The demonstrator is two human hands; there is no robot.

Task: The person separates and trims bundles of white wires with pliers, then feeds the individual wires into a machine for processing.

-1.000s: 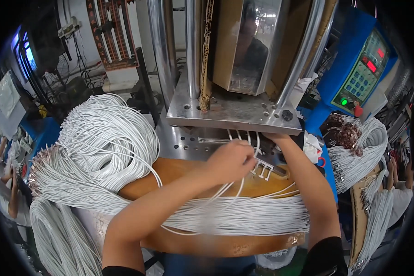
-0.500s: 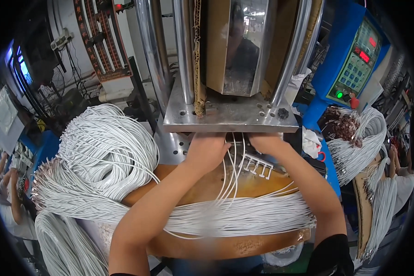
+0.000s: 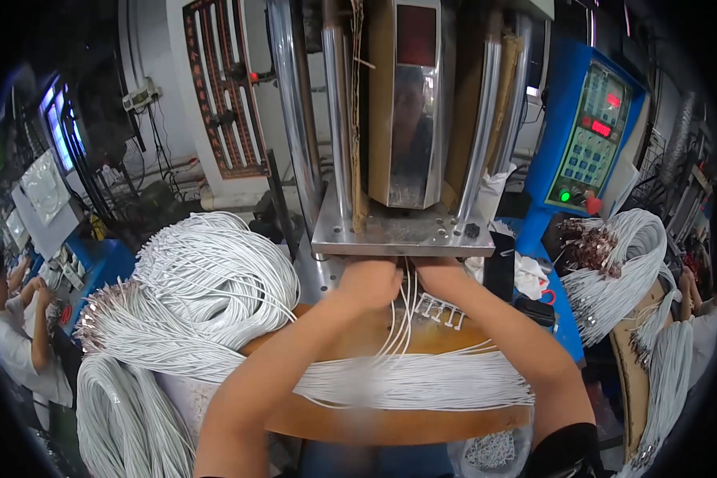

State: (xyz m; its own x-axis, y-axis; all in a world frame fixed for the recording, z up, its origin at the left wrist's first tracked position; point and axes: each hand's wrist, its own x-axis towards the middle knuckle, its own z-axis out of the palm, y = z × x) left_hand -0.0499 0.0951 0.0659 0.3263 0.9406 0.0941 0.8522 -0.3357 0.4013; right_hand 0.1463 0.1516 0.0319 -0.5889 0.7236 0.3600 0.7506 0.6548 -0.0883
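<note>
Apparently the step in hand was loading cable ends into the press: a few white cables (image 3: 401, 315) ran up from the bundle (image 3: 422, 381) lying across the brown board (image 3: 350, 334) and vanished under the steel plate (image 3: 402, 235) at twelve o'clock, where both hands met. The left hand (image 3: 370, 283) was curled closed over the cables just below the plate's edge, seemingly pinching them, though the fingertips were hidden. The right hand (image 3: 438, 271) reached under the plate beside it, and whether it gripped anything could not be told. Just to four o'clock of the hands lay a small row of white moulded plugs (image 3: 442, 309) on the board. Judging by this, the next move called for seating each end squarely in its slot and pulling both hands clear of the plate before the press closed. Outward, a large coil (image 3: 215, 275) of cables sat at nine o'clock, another hank (image 3: 621, 263) with dark ends at three o'clock, and a blue control box (image 3: 589, 143) at two o'clock. A person (image 3: 12, 319) worked at the far left edge.
</note>
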